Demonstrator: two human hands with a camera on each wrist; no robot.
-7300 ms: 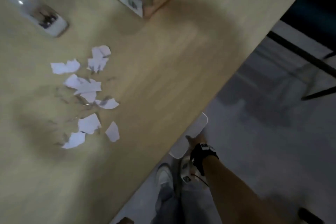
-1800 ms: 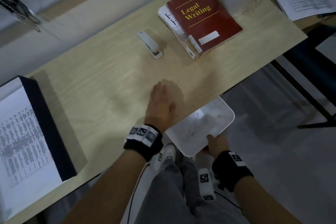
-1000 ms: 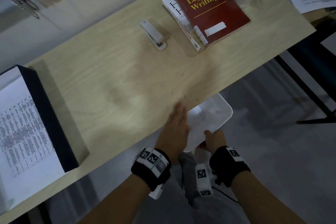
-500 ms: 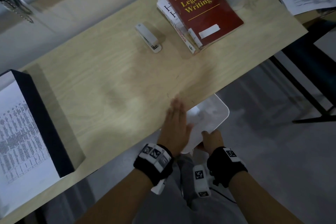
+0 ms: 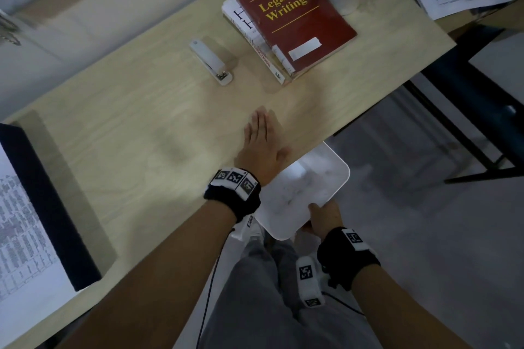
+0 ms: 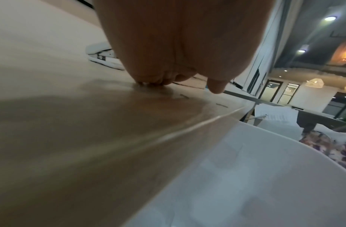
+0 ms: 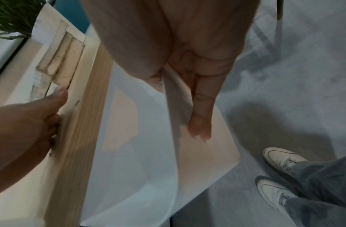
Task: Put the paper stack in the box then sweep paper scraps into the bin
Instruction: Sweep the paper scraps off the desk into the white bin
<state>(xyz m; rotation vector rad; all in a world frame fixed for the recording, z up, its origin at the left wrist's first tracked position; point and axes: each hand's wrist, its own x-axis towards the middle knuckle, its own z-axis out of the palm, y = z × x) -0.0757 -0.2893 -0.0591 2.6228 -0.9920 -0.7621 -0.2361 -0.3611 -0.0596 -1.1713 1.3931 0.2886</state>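
White plastic bin (image 5: 304, 193) hangs just under the desk edge (image 5: 368, 110), right hand (image 5: 323, 217) pinching its near rim. Left hand (image 5: 262, 147) flat, fingers together, beside it. Risk: bin tips, spilling scraps.

white bin (image 5: 304, 193) below desk edge, paper stack (image 5: 19, 229) boxed

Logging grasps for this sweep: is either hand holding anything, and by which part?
The right hand holds the white plastic bin by its near rim, thumb inside. The left hand holds nothing, flat on the wooden desk.
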